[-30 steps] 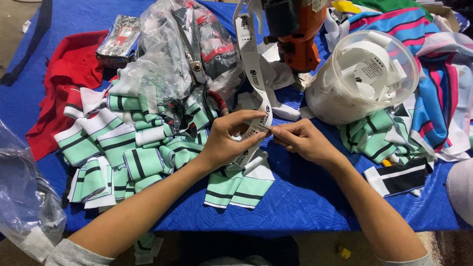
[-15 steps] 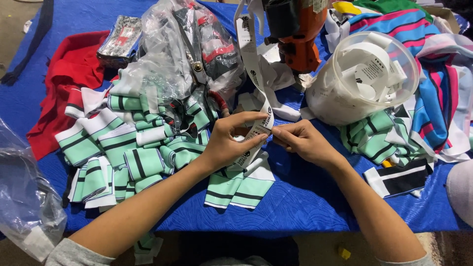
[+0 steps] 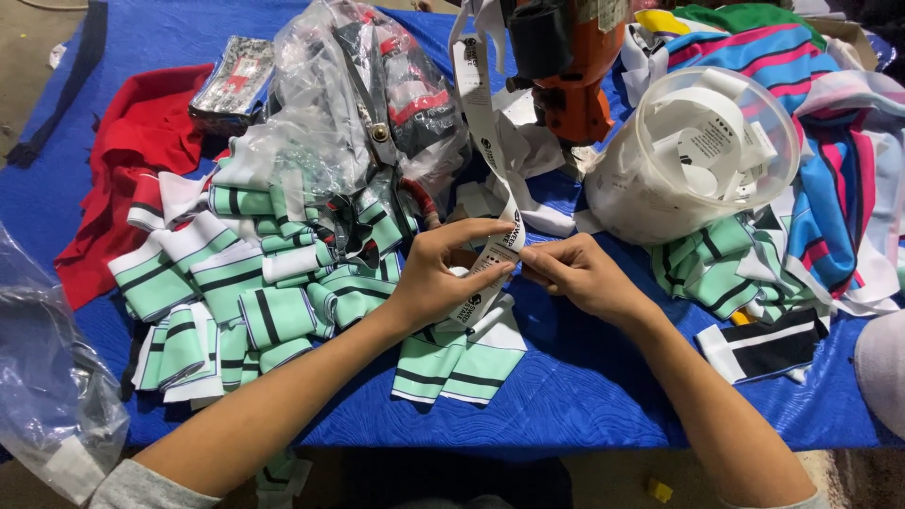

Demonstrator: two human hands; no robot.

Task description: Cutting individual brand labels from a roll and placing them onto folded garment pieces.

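Note:
My left hand (image 3: 443, 275) and my right hand (image 3: 577, 275) meet at the middle of the blue table (image 3: 584, 396). Both pinch a long white printed label strip (image 3: 481, 113) that runs down from the top of the view. The strip's lower end (image 3: 485, 273) is folded between my fingertips. Under my hands lies a mint-green, white and black striped fabric piece (image 3: 462, 358). A heap of similar folded striped pieces (image 3: 226, 292) lies to the left of my left hand.
A clear plastic bag with items (image 3: 358, 104) sits behind the heap. An orange machine (image 3: 566, 66) stands at the back. A clear tub of white labels (image 3: 707, 160) is at right, with striped cloth (image 3: 830, 188) beyond. Red cloth (image 3: 123, 188) lies at left.
My hands have stayed in place at the strip; the fingers shifted slightly along its folded end.

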